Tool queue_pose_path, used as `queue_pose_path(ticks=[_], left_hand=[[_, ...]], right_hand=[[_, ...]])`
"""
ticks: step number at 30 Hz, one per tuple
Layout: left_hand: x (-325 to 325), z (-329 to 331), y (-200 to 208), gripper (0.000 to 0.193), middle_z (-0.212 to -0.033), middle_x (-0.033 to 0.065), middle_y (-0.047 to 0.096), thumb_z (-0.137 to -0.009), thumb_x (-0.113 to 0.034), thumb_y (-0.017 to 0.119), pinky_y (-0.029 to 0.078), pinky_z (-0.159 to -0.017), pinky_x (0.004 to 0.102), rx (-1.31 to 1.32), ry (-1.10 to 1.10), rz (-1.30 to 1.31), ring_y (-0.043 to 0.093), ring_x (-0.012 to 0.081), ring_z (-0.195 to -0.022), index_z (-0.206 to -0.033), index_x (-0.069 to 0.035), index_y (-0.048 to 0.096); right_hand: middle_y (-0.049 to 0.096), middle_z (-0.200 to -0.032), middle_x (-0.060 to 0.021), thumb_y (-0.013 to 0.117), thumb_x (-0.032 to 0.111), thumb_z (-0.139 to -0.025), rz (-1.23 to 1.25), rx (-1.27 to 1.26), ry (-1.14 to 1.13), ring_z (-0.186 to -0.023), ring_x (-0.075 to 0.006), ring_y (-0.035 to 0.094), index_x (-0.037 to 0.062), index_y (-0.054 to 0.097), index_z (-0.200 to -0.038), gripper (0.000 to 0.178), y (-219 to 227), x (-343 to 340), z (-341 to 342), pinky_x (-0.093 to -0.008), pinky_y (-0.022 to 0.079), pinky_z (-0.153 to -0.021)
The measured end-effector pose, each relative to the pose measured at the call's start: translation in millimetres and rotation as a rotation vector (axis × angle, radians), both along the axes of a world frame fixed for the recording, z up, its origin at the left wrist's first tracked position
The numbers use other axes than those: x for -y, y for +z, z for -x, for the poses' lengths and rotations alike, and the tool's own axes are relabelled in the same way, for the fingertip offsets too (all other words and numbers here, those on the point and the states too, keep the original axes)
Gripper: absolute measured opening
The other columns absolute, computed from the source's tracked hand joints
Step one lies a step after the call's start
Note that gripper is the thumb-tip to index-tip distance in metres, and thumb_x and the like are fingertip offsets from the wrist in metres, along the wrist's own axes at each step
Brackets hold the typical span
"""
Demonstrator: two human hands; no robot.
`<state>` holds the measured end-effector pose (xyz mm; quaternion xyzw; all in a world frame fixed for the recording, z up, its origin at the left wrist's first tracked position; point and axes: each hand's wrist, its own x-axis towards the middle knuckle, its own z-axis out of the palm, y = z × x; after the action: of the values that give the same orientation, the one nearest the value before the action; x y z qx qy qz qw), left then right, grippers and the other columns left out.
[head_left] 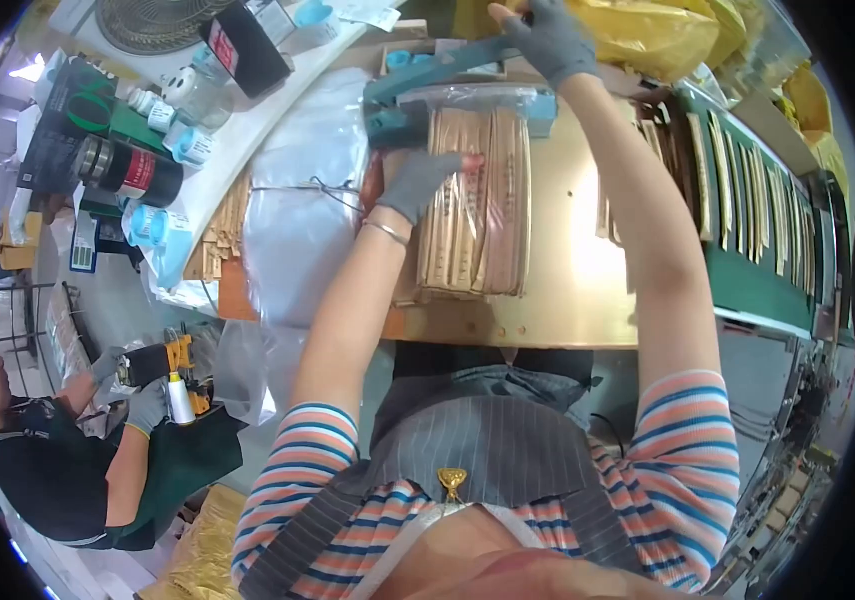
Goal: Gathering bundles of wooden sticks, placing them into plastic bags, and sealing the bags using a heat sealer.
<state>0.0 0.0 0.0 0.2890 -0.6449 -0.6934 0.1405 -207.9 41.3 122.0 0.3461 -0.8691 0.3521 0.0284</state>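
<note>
A clear plastic bag [478,220] packed with flat brown, printed paper-like strips lies on the golden tabletop. My left hand [418,187], in a grey glove with bare fingertips, holds the bag at its upper left, one fingertip resting on top; the other fingers are partly hidden. The bag's far end lies at a teal bag sealer [398,125]. Its long teal lever [458,68] is raised and slants up to the right. At the lever's far end my right hand [553,45], also gloved, is closed around it, with a bare fingertip showing.
Clear plastic bags [308,200], tied with a dark cord, lie left of the bag. On the right, a green rack [758,270] holds several brown and pale flat pieces. Yellow plastic bags [648,40] sit behind. A co-worker [58,450] handles a yellow-and-black hand machine [173,365] at left.
</note>
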Motion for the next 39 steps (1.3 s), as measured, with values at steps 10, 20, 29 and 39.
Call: queue_pose_path(ticks=[10,20,29,39], left_hand=[[23,25,-45,0.043,-0.094,0.0073,0.065,-0.069,-0.024,0.077,0.046,-0.078,0.0272,0.190,0.129,0.022,0.060,0.0142,-0.085,-0.100,0.003,0.066],[19,28,-35,0.060,-0.086,0.0115,0.064,-0.061,-0.039,0.080,0.046,-0.071,0.0278,0.000,0.180,-0.030,0.060,0.0161,-0.078,-0.092,0.011,0.064],[1,1,17,0.042,-0.096,0.0079,0.065,-0.073,-0.021,0.074,0.049,-0.076,0.0287,0.091,0.056,-0.210,0.062,0.0149,-0.084,-0.106,0.002,0.062],[-6,-62,-51,0.069,-0.113,0.0144,0.059,-0.077,-0.045,0.069,0.042,-0.090,0.0320,0.277,0.531,0.329,0.056,0.0200,-0.104,-0.124,0.002,0.052]], right_hand=[[0.062,-0.085,-0.0163,0.051,0.037,-0.085,-0.150,-0.355,0.047,-0.078,-0.0369,0.060,0.0080,0.057,-0.081,0.030,-104,-17,63,-0.0459,0.047,-0.068],[0.063,-0.087,-0.0143,0.052,0.036,-0.083,-0.124,-0.320,0.007,-0.079,-0.0375,0.060,0.0089,0.057,-0.078,0.028,-105,-13,59,-0.0462,0.048,-0.067],[0.058,-0.112,-0.0129,0.075,0.025,-0.073,0.486,0.836,0.303,-0.104,-0.0181,0.055,-0.0029,0.044,-0.129,0.070,-122,-108,-36,-0.0305,0.045,-0.086],[0.063,-0.098,-0.0115,0.074,0.030,-0.070,0.207,0.759,0.390,-0.085,-0.0179,0.060,-0.0030,0.054,-0.111,0.056,-168,-103,-111,-0.0304,0.048,-0.077]])
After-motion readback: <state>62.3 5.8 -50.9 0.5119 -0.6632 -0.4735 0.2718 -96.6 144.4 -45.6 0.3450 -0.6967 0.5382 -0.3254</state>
